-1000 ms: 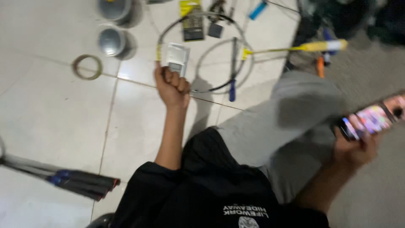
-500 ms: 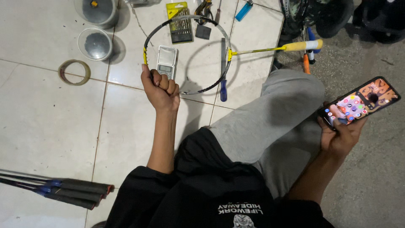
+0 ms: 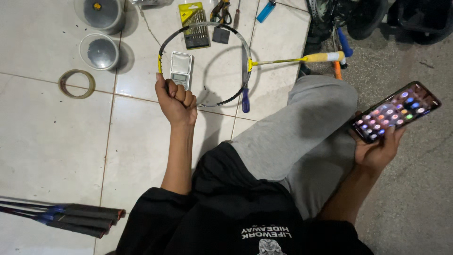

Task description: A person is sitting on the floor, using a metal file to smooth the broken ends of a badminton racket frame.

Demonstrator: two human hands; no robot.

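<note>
My left hand (image 3: 177, 99) is closed in a fist on the near-left rim of an unstrung black and yellow racket frame (image 3: 249, 63), which lies flat on the white tiles with its yellow handle (image 3: 323, 57) pointing right. A small silver pocket scale (image 3: 180, 70) sits inside the hoop, just beyond my knuckles. My right hand (image 3: 377, 151) holds a lit smartphone (image 3: 395, 112) out past my grey-trousered knee, screen up and showing coloured icons.
A blue-handled screwdriver (image 3: 245, 99) lies at the hoop's near edge. A drill bit set (image 3: 194, 26), pliers (image 3: 222, 9) and a blue lighter (image 3: 265, 10) lie beyond it. Two round containers (image 3: 99, 51) and a tape ring (image 3: 77, 83) sit left. Several rackets (image 3: 71, 219) lie bottom left.
My right hand has brought the phone further into view with its screen facing up. My left hand keeps its grip on the racket rim. The view has shifted slightly.
</note>
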